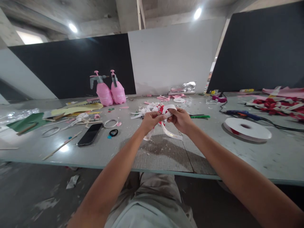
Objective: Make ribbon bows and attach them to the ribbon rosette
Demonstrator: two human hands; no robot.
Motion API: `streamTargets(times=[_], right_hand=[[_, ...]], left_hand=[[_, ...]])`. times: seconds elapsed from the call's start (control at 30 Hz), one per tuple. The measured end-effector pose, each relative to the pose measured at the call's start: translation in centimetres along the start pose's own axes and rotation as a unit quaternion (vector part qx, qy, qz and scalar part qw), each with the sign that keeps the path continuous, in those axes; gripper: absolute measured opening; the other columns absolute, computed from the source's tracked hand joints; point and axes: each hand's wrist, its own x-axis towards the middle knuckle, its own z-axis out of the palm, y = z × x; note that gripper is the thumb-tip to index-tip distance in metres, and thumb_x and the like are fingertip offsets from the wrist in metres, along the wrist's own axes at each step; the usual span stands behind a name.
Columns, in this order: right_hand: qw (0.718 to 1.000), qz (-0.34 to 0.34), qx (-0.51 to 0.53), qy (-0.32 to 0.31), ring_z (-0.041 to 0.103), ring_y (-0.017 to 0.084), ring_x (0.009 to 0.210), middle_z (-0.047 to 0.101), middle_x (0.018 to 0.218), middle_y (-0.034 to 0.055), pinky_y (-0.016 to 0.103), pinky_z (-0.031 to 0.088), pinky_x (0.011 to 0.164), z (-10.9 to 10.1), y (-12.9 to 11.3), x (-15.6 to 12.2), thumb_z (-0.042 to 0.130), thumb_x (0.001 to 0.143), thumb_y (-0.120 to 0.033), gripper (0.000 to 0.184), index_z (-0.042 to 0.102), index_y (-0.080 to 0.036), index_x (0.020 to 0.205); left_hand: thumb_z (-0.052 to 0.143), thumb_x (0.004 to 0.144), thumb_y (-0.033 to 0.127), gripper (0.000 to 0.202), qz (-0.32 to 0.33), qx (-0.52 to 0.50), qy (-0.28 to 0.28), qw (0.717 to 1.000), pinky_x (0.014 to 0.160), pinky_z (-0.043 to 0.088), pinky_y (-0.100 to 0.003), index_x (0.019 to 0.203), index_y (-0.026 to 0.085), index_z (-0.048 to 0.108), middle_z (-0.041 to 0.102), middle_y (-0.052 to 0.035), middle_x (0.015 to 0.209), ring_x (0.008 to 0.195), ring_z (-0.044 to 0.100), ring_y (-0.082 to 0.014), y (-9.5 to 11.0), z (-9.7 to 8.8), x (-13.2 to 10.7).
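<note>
Both hands meet over the middle of the table, pinching a white ribbon [169, 108] that curls into a loop between them. My left hand [152, 121] has its fingers closed on the ribbon's near side. On the right, my right hand [180, 118] grips the loop between thumb and fingers. A loose tail with gold lettering [174, 136] hangs below and reaches toward the tabletop. Just behind the hands lies a tangled pile of white and red ribbon pieces [149, 108], partly hidden by them. A green-handled tool [200, 116] lies right of my right hand.
A ribbon spool [256, 128], a glue gun [244, 114] with its cord and a red-white ribbon heap [280, 106] are at right. Leftward are a phone [90, 134], white scissors [77, 120], sticks and a tape ring [110, 123]. Two pink spray bottles [104, 94] stand behind.
</note>
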Motion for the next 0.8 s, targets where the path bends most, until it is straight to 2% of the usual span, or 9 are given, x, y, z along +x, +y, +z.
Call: streamTargets(times=[0.1, 0.2, 0.27, 0.33, 0.43, 0.53, 0.67, 0.73, 0.8], right_hand=[[0.999, -0.011, 0.018, 0.027, 0.052, 0.008, 0.044, 0.061, 0.057, -0.0014, 0.020, 0.048, 0.044, 0.0, -0.1, 0.2, 0.076, 0.070, -0.026, 0.017, 0.063, -0.015, 0.073], [0.997, -0.017, 0.036, 0.071, 0.052, 0.008, 0.044, 0.060, 0.056, -0.0021, 0.020, 0.049, 0.045, -0.2, -0.4, 0.4, 0.069, 0.073, -0.021, 0.009, 0.062, -0.016, 0.073], [0.992, -0.016, 0.042, 0.115, 0.053, 0.008, 0.044, 0.060, 0.057, -0.0020, 0.021, 0.050, 0.045, -0.4, -0.8, 0.5, 0.063, 0.077, -0.021, 0.005, 0.062, -0.016, 0.075], [0.987, -0.005, 0.043, 0.156, 0.055, 0.009, 0.046, 0.062, 0.061, -0.0007, 0.021, 0.052, 0.045, -0.5, -1.1, 0.6, 0.057, 0.082, -0.024, 0.009, 0.062, -0.017, 0.079], [0.981, 0.028, 0.027, 0.190, 0.055, 0.010, 0.045, 0.062, 0.061, 0.0002, 0.021, 0.051, 0.043, -0.5, -1.3, 0.6, 0.052, 0.087, -0.028, 0.017, 0.063, -0.017, 0.080], [0.983, 0.052, -0.015, 0.173, 0.050, 0.009, 0.040, 0.059, 0.055, -0.0005, 0.021, 0.049, 0.039, -0.2, -1.0, 0.4, 0.053, 0.086, -0.021, 0.014, 0.064, -0.015, 0.078], [0.991, 0.047, -0.033, 0.124, 0.055, 0.009, 0.044, 0.061, 0.058, -0.0010, 0.019, 0.052, 0.044, 0.1, -0.4, 0.1, 0.062, 0.077, -0.013, 0.003, 0.062, -0.015, 0.078], [0.993, 0.039, -0.020, 0.106, 0.057, 0.009, 0.046, 0.062, 0.060, -0.0016, 0.020, 0.052, 0.046, 0.1, -0.3, 0.0, 0.065, 0.075, -0.014, 0.008, 0.061, -0.016, 0.082], [0.994, 0.032, -0.006, 0.106, 0.058, 0.010, 0.047, 0.063, 0.062, -0.0025, 0.021, 0.053, 0.047, 0.1, -0.4, 0.0, 0.065, 0.074, -0.015, 0.016, 0.060, -0.017, 0.088]], left_hand=[[0.076, 0.066, 0.053, 0.044, 0.021, 0.037, -0.016, 0.999, 0.048, 0.016, -0.024, 0.061, 0.013, 0.059, 0.037, 0.0055, 0.052, 0.048, 0.027, -0.0039, -0.2, -0.1, 0.0], [0.071, 0.071, 0.055, 0.043, 0.026, -0.001, -0.012, 1.000, 0.047, 0.014, -0.024, 0.066, 0.014, 0.059, 0.031, 0.0074, 0.049, 0.046, 0.022, -0.0039, -0.3, -0.2, 0.1], [0.067, 0.076, 0.055, 0.042, 0.010, -0.035, -0.007, 0.999, 0.045, 0.012, -0.023, 0.071, 0.014, 0.060, 0.027, 0.0086, 0.048, 0.043, 0.019, -0.0038, -0.5, -0.4, 0.2], [0.060, 0.081, 0.053, 0.040, -0.022, -0.050, -0.001, 0.998, 0.043, 0.011, -0.023, 0.075, 0.013, 0.061, 0.025, 0.0090, 0.048, 0.041, 0.017, -0.0037, -0.8, -0.6, 0.4], [0.056, 0.085, 0.047, 0.033, -0.038, -0.030, 0.028, 0.998, 0.041, 0.018, -0.020, 0.090, 0.015, 0.059, 0.036, 0.0077, 0.053, 0.039, 0.026, -0.0037, -1.3, -0.6, 0.7], [0.064, 0.081, 0.044, 0.041, 0.003, 0.027, 0.028, 0.999, 0.044, 0.033, -0.019, 0.113, 0.021, 0.051, 0.055, 0.0029, 0.075, 0.048, 0.047, -0.0063, -1.8, -0.4, 0.7], [0.076, 0.071, 0.045, 0.058, 0.115, 0.135, -0.013, 0.984, 0.062, 0.046, -0.023, 0.117, 0.023, 0.048, 0.062, -0.0039, 0.099, 0.071, 0.059, -0.0120, -2.0, 0.0, 0.3], [0.075, 0.073, 0.045, 0.052, 0.166, 0.205, -0.006, 0.965, 0.072, 0.047, -0.026, 0.113, 0.022, 0.051, 0.063, -0.0055, 0.104, 0.082, 0.060, -0.0153, -2.0, 0.0, 0.1], [0.067, 0.081, 0.045, 0.038, 0.186, 0.265, 0.003, 0.946, 0.077, 0.045, -0.027, 0.107, 0.021, 0.056, 0.064, -0.0056, 0.103, 0.089, 0.060, -0.0172, -1.9, -0.1, -0.1]])
